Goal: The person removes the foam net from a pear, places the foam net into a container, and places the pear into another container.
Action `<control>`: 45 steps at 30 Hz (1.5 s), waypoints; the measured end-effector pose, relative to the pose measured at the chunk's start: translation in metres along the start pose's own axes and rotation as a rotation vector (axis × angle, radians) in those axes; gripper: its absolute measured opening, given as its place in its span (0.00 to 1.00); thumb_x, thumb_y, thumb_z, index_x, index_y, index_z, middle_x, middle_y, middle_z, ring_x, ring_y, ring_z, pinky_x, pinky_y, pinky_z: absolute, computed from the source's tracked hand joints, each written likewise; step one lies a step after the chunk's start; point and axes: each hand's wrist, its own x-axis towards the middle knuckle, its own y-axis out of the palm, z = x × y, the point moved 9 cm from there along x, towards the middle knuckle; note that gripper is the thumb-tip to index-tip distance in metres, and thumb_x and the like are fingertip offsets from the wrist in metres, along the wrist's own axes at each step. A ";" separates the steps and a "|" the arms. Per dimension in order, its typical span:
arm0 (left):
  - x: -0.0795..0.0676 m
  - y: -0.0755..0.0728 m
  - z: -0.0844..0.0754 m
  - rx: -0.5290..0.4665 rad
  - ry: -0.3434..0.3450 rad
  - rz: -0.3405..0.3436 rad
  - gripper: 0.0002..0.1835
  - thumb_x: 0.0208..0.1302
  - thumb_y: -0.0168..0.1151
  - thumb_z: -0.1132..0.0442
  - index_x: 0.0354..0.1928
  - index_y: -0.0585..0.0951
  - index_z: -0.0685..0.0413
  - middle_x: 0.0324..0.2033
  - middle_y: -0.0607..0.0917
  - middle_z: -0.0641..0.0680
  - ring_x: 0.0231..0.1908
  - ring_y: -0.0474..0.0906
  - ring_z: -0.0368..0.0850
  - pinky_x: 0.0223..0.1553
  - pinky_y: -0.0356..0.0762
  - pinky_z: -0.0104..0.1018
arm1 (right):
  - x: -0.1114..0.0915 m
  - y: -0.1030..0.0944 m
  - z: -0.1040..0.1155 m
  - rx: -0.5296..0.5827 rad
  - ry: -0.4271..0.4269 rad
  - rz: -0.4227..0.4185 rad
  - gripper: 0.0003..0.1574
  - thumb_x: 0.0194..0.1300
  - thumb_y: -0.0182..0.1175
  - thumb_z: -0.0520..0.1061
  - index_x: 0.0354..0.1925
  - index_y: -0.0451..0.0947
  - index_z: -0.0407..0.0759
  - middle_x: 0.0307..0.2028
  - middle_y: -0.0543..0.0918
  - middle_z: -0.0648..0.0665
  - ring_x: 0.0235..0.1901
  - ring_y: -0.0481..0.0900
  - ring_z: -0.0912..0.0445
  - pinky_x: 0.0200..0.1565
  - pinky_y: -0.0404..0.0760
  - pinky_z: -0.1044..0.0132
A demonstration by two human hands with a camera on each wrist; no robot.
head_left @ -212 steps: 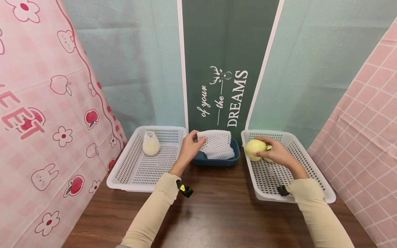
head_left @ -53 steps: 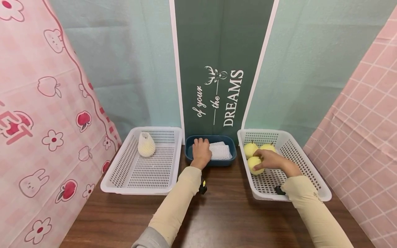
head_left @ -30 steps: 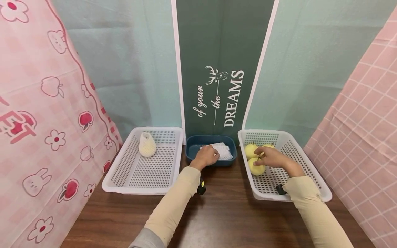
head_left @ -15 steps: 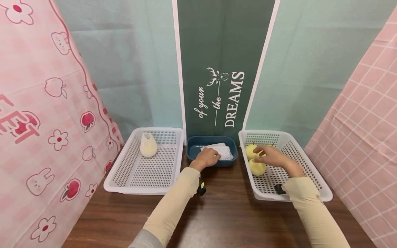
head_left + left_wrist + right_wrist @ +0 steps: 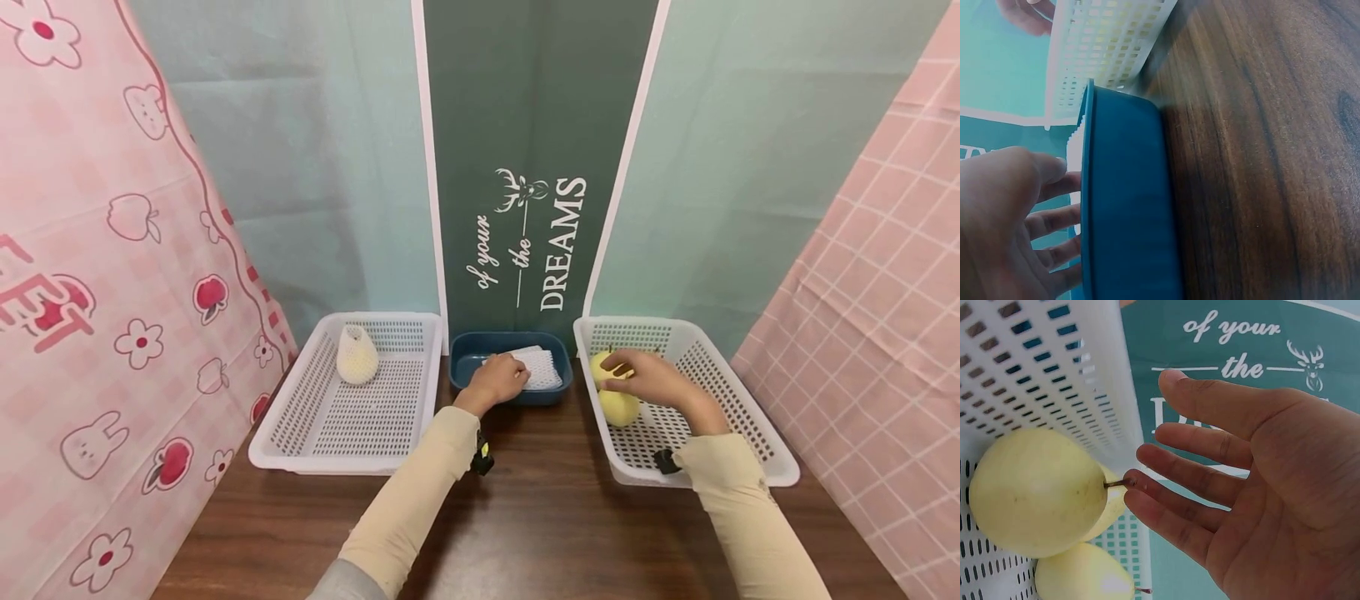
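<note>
My left hand [image 5: 497, 381] reaches into the blue bin [image 5: 468, 360], over the left part of the white foam fruit nets [image 5: 542, 371] lying there. In the left wrist view its fingers are spread and fairly straight, with their tips hidden behind the bin's rim. Above the pears in the right white basket hovers my right hand [image 5: 651, 381]. Its fingers are loosely extended and hold nothing in the right wrist view. Closest to it is a pale yellow pear [image 5: 1038, 494], stem by the fingertips. Another pear [image 5: 1085, 575] sits lower, and a third [image 5: 1113, 506] is partly hidden.
A left white basket [image 5: 288, 460] holds one pear in a foam net [image 5: 357, 360]. The right basket [image 5: 780, 475] stands right of the bin. All rest on a dark wooden table [image 5: 525, 517], with printed curtains behind and at both sides.
The foam net lifted earlier lies back in the bin. My left hand has moved right onto the nets. My right hand has released the front pear and risen slightly off it.
</note>
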 end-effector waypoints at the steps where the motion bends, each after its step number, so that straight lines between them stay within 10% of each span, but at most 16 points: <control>1: 0.000 -0.001 0.000 -0.006 0.004 -0.007 0.18 0.82 0.54 0.55 0.58 0.90 0.48 0.57 0.88 0.54 0.60 0.83 0.52 0.64 0.80 0.52 | 0.000 0.001 0.002 0.001 -0.009 -0.007 0.28 0.71 0.71 0.50 0.60 0.82 0.33 0.56 0.87 0.33 0.57 0.86 0.36 0.57 0.84 0.40; 45: -0.030 -0.063 -0.004 -0.247 0.069 -0.185 0.13 0.81 0.56 0.58 0.54 0.88 0.51 0.41 0.90 0.51 0.31 0.78 0.42 0.36 0.79 0.37 | 0.000 0.022 0.063 0.188 -0.059 -0.184 0.18 0.74 0.68 0.43 0.58 0.83 0.36 0.48 0.91 0.40 0.50 0.89 0.45 0.52 0.87 0.49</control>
